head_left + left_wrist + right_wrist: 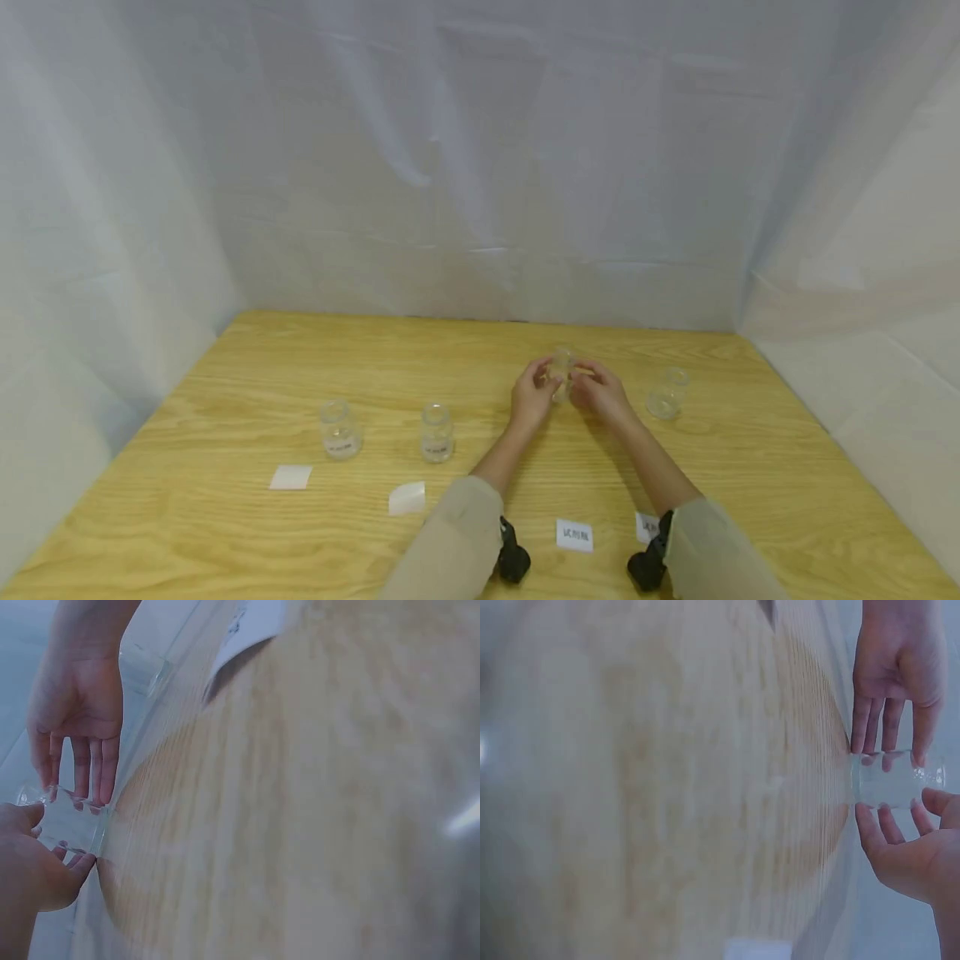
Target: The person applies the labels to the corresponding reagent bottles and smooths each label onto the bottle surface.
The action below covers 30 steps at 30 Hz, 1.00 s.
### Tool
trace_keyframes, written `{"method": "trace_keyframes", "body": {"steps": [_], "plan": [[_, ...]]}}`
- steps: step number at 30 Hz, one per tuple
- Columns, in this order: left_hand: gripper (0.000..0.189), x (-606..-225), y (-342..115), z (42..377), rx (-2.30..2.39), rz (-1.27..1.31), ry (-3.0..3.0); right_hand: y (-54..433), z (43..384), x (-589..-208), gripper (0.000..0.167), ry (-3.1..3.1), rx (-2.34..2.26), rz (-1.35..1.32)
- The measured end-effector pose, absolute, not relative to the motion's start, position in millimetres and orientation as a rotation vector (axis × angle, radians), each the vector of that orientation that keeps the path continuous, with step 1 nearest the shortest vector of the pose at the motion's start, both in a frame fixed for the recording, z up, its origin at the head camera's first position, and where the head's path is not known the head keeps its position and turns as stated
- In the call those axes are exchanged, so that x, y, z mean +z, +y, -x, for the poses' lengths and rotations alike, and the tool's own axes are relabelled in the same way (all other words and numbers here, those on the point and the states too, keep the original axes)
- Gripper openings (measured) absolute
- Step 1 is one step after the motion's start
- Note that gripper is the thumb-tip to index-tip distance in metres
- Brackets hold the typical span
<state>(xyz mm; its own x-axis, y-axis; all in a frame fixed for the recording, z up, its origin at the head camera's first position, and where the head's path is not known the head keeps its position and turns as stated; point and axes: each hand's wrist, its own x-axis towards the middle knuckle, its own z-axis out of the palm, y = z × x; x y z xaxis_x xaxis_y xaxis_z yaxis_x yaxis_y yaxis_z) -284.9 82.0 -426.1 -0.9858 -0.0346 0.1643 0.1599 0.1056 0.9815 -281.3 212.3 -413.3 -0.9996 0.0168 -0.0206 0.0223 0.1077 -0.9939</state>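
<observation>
Central jar (562,375) and two hands. The jar — a small vessel of clear, colourless glass with a rounded shoulder, narrowed neck and thick rim — stands upright between the hands above the far part of the wooden table (262,367); whether its base touches the wood cannot be told. Through its wall the fingertips behind it show faintly. To the right of the central jar lies an uncovered glass jar (667,393) of similar form, tilted in outline. To its left, and nearer the wearer, are two labelled jars (437,433), each bearing a low strip of dark characters too small to read securely. Nearer the wearer than the central jar lies a white label (574,535) with a line of dark characters, not surely legible; right of it, a second label (646,527) is partly hidden by a black wrist camera (647,567). Well to the left of the central jar are two plain white slips (407,498). The left hand (531,396) and right hand (602,392) face each other across the central jar, forearms converging from beige sleeves (457,533). Each pinches the glass — thumb on the near side, slightly spread fingers reaching round the far side.
</observation>
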Motion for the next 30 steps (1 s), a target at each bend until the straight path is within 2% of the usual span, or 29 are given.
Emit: {"method": "trace_keyframes", "body": {"steps": [30], "plan": [[0.034, -427.1, 62.4, 238.8, -2.077, 0.150, -2.170, 201.8, 239.6, -409.9, 0.043, 2.171, -2.096, -0.020]]}}
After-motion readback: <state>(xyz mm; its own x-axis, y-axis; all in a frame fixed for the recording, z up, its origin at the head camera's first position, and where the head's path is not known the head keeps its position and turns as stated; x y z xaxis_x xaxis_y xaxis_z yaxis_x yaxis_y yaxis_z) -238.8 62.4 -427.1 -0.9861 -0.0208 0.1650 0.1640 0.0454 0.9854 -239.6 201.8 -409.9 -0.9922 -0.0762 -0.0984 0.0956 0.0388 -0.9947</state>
